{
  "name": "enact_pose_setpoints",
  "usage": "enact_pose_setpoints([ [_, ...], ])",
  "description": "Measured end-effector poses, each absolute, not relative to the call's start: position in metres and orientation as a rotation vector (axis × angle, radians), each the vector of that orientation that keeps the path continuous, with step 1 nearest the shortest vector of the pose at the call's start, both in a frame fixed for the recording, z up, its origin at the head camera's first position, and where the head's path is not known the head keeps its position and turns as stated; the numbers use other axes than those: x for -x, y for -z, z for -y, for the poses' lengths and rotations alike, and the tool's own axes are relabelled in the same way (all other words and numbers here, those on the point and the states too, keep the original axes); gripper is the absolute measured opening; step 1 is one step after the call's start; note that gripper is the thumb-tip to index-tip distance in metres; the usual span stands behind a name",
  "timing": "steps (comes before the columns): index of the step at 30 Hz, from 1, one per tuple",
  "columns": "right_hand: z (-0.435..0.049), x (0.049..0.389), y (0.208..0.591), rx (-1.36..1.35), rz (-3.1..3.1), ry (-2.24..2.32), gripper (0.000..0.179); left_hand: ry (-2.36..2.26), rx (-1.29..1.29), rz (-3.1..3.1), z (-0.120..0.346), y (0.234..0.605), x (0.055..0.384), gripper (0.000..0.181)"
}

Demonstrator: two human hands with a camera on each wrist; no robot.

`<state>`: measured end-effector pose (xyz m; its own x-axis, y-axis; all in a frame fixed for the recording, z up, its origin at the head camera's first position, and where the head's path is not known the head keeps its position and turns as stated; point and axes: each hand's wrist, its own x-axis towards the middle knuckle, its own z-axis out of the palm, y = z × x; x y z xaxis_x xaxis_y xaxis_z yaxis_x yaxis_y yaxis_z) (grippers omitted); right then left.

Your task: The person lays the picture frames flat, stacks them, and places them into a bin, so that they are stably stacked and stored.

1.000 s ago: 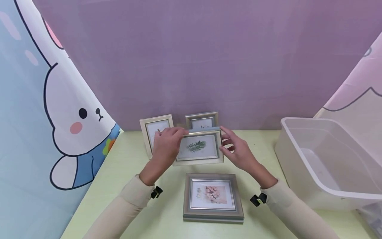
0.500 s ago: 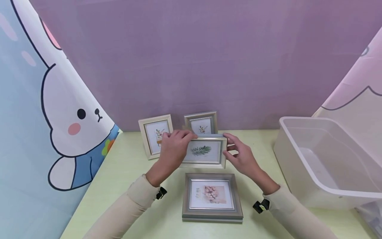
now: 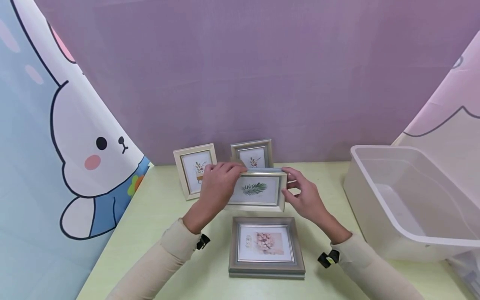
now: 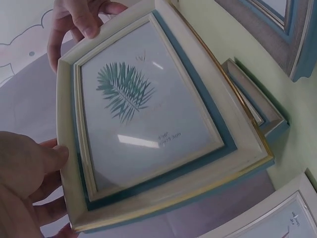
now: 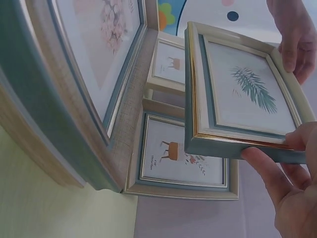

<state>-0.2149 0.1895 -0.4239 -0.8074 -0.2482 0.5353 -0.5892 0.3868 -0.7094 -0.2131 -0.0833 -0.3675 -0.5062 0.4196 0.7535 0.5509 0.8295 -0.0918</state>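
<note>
Both hands hold up a cream picture frame (image 3: pixel 255 189) with a gold edge and a green palm leaf print, tilted above the table. My left hand (image 3: pixel 221 183) grips its left end, covering that side in the head view. At the right end, my right hand (image 3: pixel 305 196) pinches the border between thumb and fingers. In the left wrist view the left thumb (image 4: pixel 52 157) lies on the frame's border. Behind stand a cream plant-print frame (image 3: pixel 195 171) on the left and a grey-brown one (image 3: pixel 253 154), partly hidden by the held frame.
Nearer the person, a grey-brown frame (image 3: pixel 267 266) with a pink flower print lies flat on top of another frame on the pale green table (image 3: pixel 150 233). A white plastic bin (image 3: pixel 375 212) stands at the right. A purple cloth (image 3: pixel 243 83) hangs behind.
Both hands have moved the leaf frame slightly right and toward the person, so the two standing frames show more. In the last half second it has hardly moved.
</note>
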Motion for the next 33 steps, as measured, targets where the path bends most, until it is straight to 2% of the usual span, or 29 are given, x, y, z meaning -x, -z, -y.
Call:
enact_pose_setpoints([
  [11, -0.2, 0.217, 0.429, -0.729, 2.261, -1.395, 0.067, 0.291, 0.607, 2.284, 0.108, 0.365, 0.214, 0.02],
  [18, -0.204, 0.218, 0.431, -0.727, 2.234, -1.425, 0.065, 0.591, 0.63, 2.444, 0.122, 0.364, 0.222, 0.021],
  [28, -0.205, 0.215, 0.432, -0.741, 2.225, -1.371, 0.066, 1.38, 0.687, 2.675, 0.144, 0.371, 0.245, 0.041],
  [33, -0.202, 0.202, 0.418, -0.778, 2.224, -1.376, 0.063, 1.636, 0.769, 2.705, 0.154, 0.376, 0.255, 0.053],
])
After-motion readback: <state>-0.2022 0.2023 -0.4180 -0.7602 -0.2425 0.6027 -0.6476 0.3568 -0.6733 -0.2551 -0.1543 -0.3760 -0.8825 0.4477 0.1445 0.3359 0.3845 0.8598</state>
